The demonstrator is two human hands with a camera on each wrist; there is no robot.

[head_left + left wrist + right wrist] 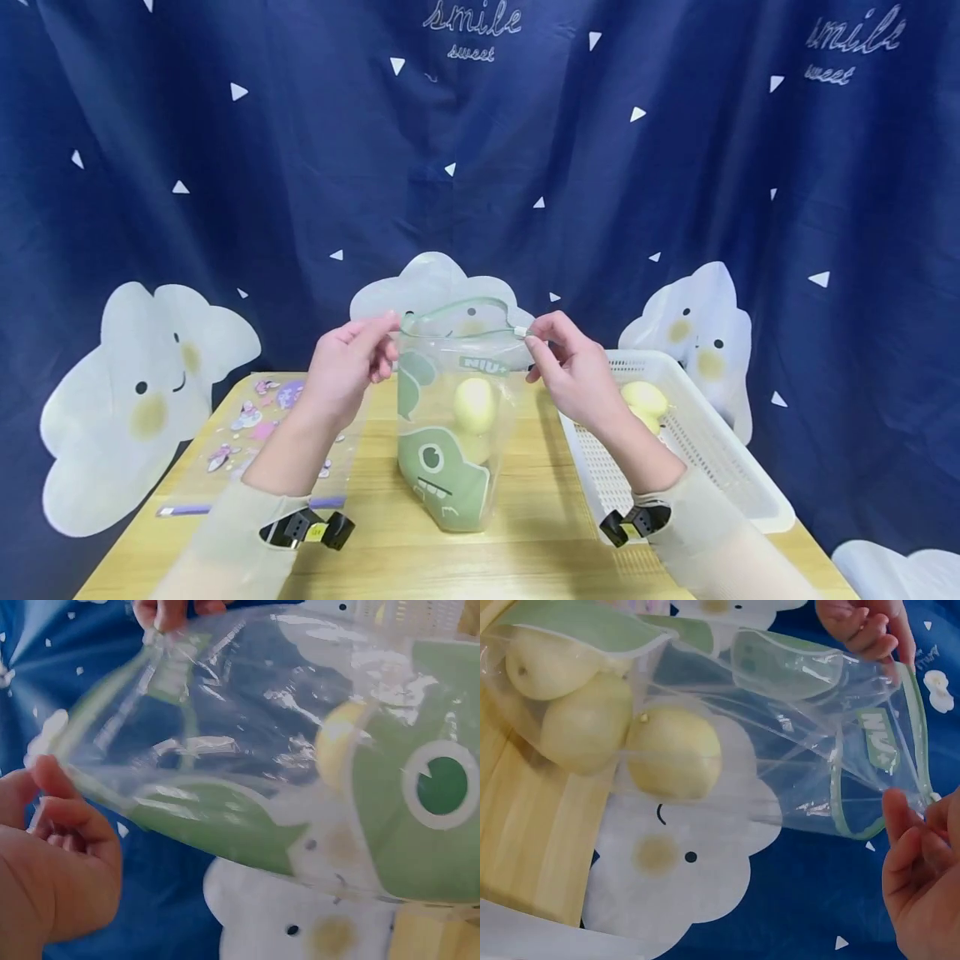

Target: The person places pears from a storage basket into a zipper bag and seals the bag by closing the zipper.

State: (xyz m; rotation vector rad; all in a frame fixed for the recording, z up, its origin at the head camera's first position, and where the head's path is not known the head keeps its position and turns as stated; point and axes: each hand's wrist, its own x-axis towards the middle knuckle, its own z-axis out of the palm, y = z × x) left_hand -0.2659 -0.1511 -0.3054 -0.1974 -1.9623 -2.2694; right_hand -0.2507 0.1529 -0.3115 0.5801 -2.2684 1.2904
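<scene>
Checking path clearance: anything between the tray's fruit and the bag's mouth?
Yes: in the head view, the tray wall and the right hand, pinching the bag, stand between fruit and mouth. The mouth looks open.

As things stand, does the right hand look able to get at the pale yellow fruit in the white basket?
Probably yes, after letting go: the right hand pinches the bag by its top edge. The fruit sits in the open-topped basket on that side.
</scene>
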